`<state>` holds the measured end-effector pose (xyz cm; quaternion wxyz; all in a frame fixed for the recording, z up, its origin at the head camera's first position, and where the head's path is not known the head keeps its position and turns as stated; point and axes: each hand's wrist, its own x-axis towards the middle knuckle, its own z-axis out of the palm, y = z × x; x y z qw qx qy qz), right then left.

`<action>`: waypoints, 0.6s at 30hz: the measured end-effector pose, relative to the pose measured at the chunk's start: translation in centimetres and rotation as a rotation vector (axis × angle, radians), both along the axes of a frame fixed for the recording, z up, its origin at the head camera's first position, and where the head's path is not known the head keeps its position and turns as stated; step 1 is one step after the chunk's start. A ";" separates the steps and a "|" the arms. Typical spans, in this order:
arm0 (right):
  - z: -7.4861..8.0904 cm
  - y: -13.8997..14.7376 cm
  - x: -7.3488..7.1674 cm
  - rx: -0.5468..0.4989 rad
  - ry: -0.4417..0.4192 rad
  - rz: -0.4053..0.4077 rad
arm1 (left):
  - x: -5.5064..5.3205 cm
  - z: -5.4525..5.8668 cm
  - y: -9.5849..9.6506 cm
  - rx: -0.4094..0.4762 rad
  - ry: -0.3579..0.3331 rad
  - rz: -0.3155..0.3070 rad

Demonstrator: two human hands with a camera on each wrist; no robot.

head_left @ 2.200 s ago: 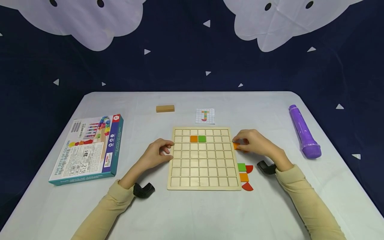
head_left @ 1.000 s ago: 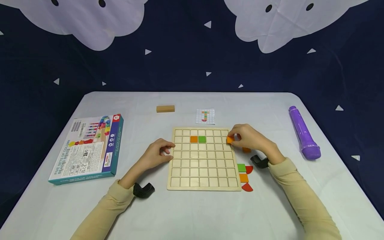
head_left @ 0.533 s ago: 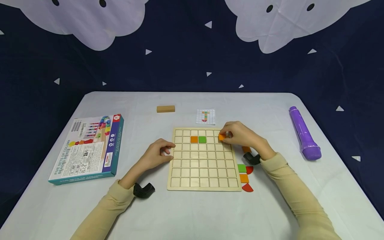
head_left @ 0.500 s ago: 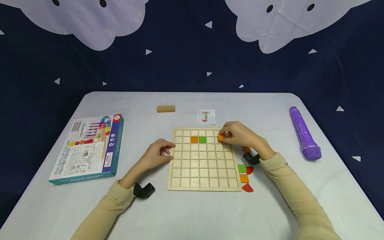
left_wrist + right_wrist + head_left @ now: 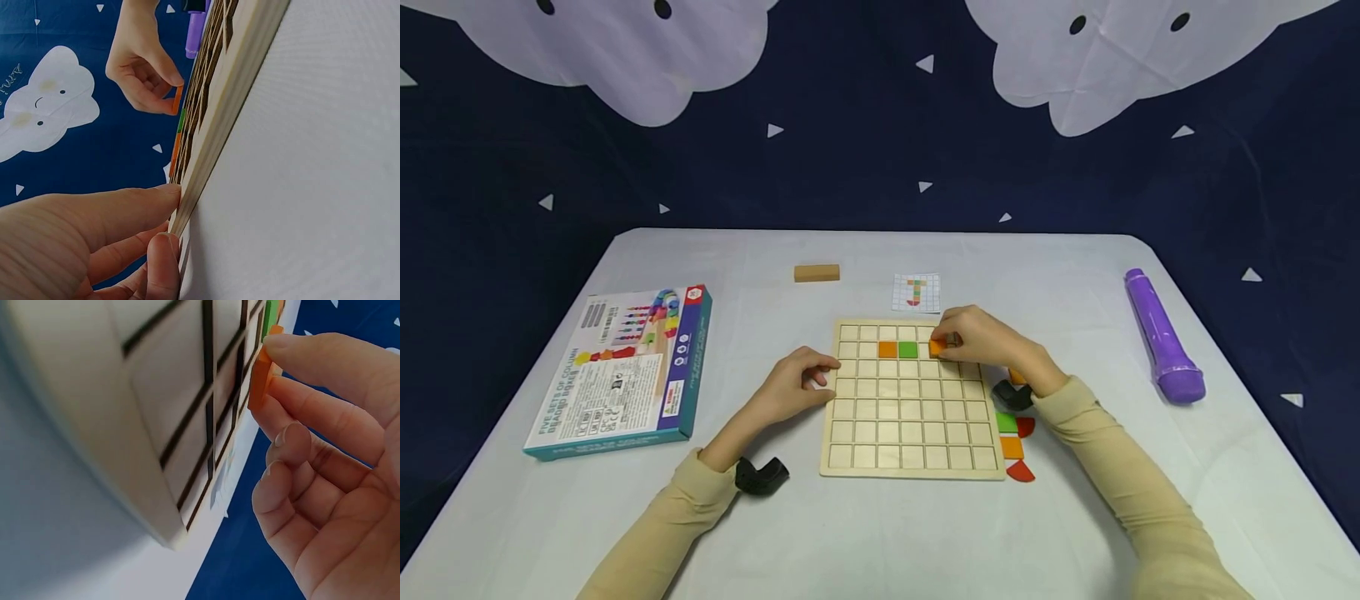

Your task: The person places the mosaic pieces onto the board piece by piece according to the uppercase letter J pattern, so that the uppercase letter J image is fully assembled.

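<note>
My right hand (image 5: 981, 335) pinches an orange square tile (image 5: 937, 348) between thumb and fingertips, over the second row of the wooden grid board (image 5: 912, 477). In the right wrist view this orange tile (image 5: 261, 378) stands tilted near the board's face. Left of it, a flat orange tile (image 5: 887, 350) and a green tile (image 5: 907, 350) sit side by side in that row. My left hand (image 5: 790, 385) touches the board's left edge with thumb and a finger set apart; in the left wrist view, its fingertips (image 5: 164, 250) meet the edge.
Loose tiles lie right of the board: an orange one (image 5: 1012, 447), a green one (image 5: 1007, 422) and red quarter-circles (image 5: 1021, 472). A pattern card (image 5: 916, 292) and wooden block (image 5: 817, 273) lie behind. A printed box (image 5: 617, 371) is left, a purple microphone-shaped toy (image 5: 1164, 337) right.
My right hand has carried the orange tile leftward from beside the board, along the second row toward the green tile. My left hand has stayed at the board's edge.
</note>
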<state>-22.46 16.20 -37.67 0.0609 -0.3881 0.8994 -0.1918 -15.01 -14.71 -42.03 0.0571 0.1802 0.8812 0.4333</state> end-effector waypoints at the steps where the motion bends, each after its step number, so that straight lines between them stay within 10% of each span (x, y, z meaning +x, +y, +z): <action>1: 0.0 -0.2 0.0 0.006 0.000 0.005 | 0.0 0.0 0.0 0.000 0.001 0.000; 18: -0.8 -1.3 -0.4 0.008 -0.008 0.043 | 0.0 -0.1 0.0 -0.005 -0.001 0.003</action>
